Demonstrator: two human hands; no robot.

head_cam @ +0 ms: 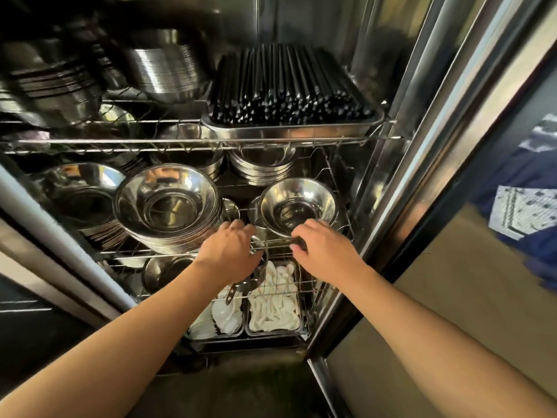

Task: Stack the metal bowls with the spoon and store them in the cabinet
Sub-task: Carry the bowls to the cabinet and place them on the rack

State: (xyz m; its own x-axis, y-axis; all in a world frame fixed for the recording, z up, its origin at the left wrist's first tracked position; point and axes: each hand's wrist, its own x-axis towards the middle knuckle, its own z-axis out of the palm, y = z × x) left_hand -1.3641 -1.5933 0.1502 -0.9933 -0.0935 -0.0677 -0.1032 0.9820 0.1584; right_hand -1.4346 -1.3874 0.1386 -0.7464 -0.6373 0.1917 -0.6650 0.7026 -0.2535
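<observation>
Both of my hands reach into the open steel cabinet at the front of the middle wire shelf (168, 254). My left hand (229, 251) curls over a small stack of metal bowls (261, 268), mostly hidden under my palm. A spoon (232, 294) sticks out below it. My right hand (324, 250) grips the same stack's right rim, fingers closed around its edge. Just behind my hands a single shiny metal bowl (298, 206) sits on the shelf. To its left stands a tall stack of larger bowls (167, 203).
The upper shelf carries a steel tray of black chopsticks (289, 86) and dark stacks of bowls (162, 67). The bottom shelf holds trays of white spoons (274, 303). The cabinet's door frame (401, 182) stands close on the right, and another bowl stack (81, 194) sits far left.
</observation>
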